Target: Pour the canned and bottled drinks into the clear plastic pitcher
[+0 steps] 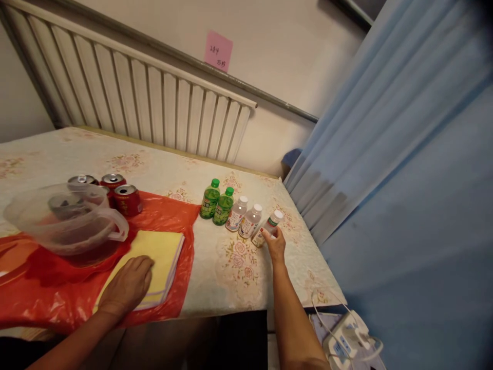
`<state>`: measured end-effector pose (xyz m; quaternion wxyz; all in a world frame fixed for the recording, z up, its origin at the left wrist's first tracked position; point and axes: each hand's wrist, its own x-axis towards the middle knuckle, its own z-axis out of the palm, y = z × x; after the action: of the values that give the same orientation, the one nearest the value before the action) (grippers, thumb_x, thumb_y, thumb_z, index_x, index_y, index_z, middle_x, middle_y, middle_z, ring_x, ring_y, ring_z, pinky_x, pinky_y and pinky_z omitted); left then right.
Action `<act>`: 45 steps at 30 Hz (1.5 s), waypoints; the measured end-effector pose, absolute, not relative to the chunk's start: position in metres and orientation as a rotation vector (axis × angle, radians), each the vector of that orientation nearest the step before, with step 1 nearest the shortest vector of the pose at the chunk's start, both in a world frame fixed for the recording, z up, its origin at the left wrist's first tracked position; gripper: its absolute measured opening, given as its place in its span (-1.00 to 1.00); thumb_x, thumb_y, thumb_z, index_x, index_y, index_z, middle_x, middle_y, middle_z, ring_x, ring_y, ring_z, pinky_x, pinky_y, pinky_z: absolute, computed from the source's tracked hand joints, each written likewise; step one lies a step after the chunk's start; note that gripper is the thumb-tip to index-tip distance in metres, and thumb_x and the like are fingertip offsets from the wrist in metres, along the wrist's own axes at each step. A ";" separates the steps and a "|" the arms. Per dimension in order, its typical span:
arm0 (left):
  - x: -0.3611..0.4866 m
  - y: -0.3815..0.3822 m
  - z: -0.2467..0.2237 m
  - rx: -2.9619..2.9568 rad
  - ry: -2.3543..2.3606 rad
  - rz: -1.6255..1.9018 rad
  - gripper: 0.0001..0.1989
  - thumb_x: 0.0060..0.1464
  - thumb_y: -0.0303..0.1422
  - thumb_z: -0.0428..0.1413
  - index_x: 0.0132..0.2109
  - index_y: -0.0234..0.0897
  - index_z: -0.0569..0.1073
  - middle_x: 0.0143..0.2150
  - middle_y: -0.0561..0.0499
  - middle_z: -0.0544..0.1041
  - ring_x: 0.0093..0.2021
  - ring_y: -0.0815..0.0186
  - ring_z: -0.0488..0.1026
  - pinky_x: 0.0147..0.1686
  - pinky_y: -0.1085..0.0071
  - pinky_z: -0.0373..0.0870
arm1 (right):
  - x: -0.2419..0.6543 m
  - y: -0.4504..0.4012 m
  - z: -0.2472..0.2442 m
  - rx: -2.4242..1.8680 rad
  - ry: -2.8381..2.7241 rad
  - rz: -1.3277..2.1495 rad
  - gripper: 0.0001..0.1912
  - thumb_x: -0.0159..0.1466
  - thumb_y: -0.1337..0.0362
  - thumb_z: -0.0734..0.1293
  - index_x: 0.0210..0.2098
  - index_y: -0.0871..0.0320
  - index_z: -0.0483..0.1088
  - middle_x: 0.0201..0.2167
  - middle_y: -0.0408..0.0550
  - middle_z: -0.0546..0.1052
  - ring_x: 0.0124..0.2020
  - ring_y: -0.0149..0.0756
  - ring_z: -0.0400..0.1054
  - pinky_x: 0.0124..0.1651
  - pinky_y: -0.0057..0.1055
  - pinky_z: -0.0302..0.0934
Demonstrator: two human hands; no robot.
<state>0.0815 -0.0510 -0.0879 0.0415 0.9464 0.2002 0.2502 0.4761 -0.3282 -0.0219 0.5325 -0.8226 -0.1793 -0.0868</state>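
My right hand grips a clear bottle with a white cap and a green band, at the right end of a row. Beside it stand two clear bottles with white caps, then two green bottles with green caps. My left hand lies on a folded yellow cloth, palm down, with its fingers laid out over it. Under the cloth is a red plastic bag. A translucent plastic jug with a handle is on the bag, left of the cloth.
Several cans, red and dark, stand behind the jug. A flowered tablecloth covers the table. A radiator runs along the wall. At right hangs a blue curtain, with a white power strip below the table edge.
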 end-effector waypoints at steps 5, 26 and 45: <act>0.082 -0.051 -0.086 2.910 0.624 0.761 -0.75 0.19 -0.36 -0.07 -0.13 -0.28 0.48 -0.14 -0.18 0.55 -0.09 0.03 0.46 0.00 0.10 0.37 | 0.473 -0.330 -0.044 -1.961 -0.417 -0.151 -0.41 -0.04 0.02 0.44 -0.07 0.18 0.43 -0.19 0.00 0.59 -0.22 -0.17 0.44 -0.11 -0.31 0.27; 0.080 -0.047 -0.097 2.953 0.601 0.788 -0.74 0.22 -0.38 -0.07 -0.10 -0.34 0.47 -0.09 -0.21 0.53 -0.07 0.03 0.44 0.00 0.10 0.37 | 0.458 -0.326 -0.092 -2.033 -0.422 -0.189 -0.58 0.00 0.15 0.38 -0.13 0.11 0.44 -0.18 -0.03 0.61 -0.23 -0.20 0.46 -0.17 -0.38 0.27; 0.081 -0.049 -0.092 2.913 0.603 0.800 -0.73 0.21 -0.37 -0.09 -0.10 -0.33 0.47 -0.12 -0.21 0.55 -0.09 0.03 0.46 0.00 0.09 0.38 | 0.455 -0.326 -0.086 -2.044 -0.440 -0.200 -0.62 0.01 0.19 0.36 -0.15 0.10 0.44 -0.19 -0.04 0.62 -0.21 -0.18 0.48 -0.14 -0.36 0.29</act>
<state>0.0814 -0.0492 -0.0925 0.0307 0.9452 0.1958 0.2596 0.4548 -0.3259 -0.0865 0.4974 -0.8442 -0.1819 -0.0825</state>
